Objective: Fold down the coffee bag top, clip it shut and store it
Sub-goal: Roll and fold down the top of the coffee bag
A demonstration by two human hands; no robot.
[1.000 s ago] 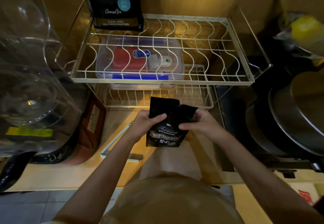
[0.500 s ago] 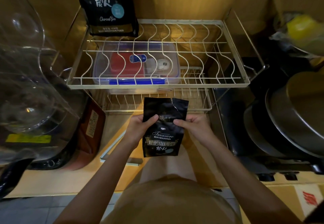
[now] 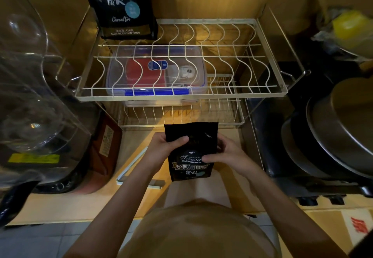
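Note:
A small black coffee bag (image 3: 191, 150) with white lettering stands upright in front of me, above the wooden counter. My left hand (image 3: 163, 150) grips its left edge, thumb across the front. My right hand (image 3: 226, 154) holds the right side, fingers on the label. The bag's top is flat and straight, unfolded. A long pale bar, perhaps a clip (image 3: 132, 164), lies on the counter left of my left hand.
A two-tier wire rack (image 3: 181, 94) stands behind the bag, with a clear box (image 3: 157, 74) on the lower tier. A large black coffee bag (image 3: 121, 7) stands at the rack's back left. Glass vessels (image 3: 30, 96) fill the left, stacked pans (image 3: 333, 136) the right.
The bag's crumpled, split top has been smoothed flat and upright. Both hands with the bag sit slightly lower in view, and my right hand has slid down onto the label.

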